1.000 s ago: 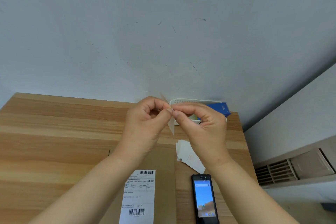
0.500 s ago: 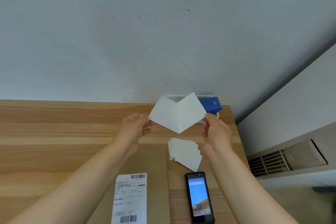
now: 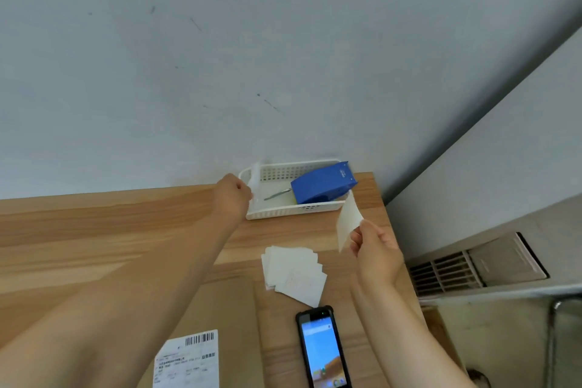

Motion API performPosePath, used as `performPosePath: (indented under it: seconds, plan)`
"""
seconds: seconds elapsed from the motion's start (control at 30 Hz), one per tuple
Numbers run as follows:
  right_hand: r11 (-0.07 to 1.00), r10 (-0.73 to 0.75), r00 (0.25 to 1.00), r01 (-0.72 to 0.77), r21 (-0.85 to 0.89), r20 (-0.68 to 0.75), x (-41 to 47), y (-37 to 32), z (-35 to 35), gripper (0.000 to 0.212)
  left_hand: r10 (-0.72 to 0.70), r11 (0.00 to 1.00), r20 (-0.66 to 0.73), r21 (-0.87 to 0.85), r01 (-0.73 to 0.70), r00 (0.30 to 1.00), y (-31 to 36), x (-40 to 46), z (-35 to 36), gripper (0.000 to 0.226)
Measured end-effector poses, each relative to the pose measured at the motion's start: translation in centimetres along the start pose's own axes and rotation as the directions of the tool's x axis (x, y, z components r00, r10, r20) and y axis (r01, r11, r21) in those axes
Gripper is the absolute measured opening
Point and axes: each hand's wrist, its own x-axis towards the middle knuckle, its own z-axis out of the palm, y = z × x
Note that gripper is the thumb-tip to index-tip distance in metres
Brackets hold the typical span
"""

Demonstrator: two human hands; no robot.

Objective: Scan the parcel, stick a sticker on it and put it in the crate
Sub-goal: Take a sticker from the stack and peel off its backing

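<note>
head view: the left hand (image 3: 231, 197) reaches to the near left corner of the white basket (image 3: 318, 208), pinching a thin white strip (image 3: 254, 179). the right hand (image 3: 376, 253) pinches a white sticker (image 3: 348, 222) in the air just right of the basket. the parcel (image 3: 220, 309), a flat brown box with a shipping label (image 3: 187, 361), lies on the table (image 3: 94, 224) beside a phone (image 3: 322, 348) and a stack of stickers (image 3: 294, 274).

Left hand (image 3: 231, 197) holds a backing strip (image 3: 255, 181) over the white basket (image 3: 283, 213); right hand (image 3: 376, 250) at 3 o'clock pinches 1 sticker (image 3: 348, 222).
</note>
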Motion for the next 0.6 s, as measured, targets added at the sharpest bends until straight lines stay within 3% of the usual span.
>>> performPosePath:
  seconds: [0.07,0.13,0.37,0.5,0.6]
  plan:
    - [1.000,0.000,1.000,0.000,-0.007,0.012,0.0,0.2,0.3,0.006,0.061,0.983,0.045,0.172,-0.068,0.997,-0.7,0.9,0.5,0.008]
    - [1.000,-0.002,1.000,0.003,-0.022,0.029,0.0,0.4,0.6,0.005,0.050,0.972,0.091,0.226,-0.069,0.995,-1.3,1.4,0.7,0.011]
    - [0.998,-0.033,0.991,0.040,-0.051,0.130,-1.6,0.8,1.8,0.011,-0.068,0.998,0.228,0.023,0.064,0.971,-1.5,-0.5,-0.5,0.061]
    - [0.993,-0.088,0.978,0.102,-0.067,0.191,-3.2,1.4,2.4,0.012,0.025,0.999,0.170,-0.050,-0.017,0.985,-1.5,-3.3,-1.7,0.032]
    - [0.970,-0.187,0.947,0.221,-0.104,0.261,-4.5,2.3,2.8,0.011,0.062,0.977,0.217,-0.212,-0.015,0.974,-1.3,-6.9,-2.5,0.009]
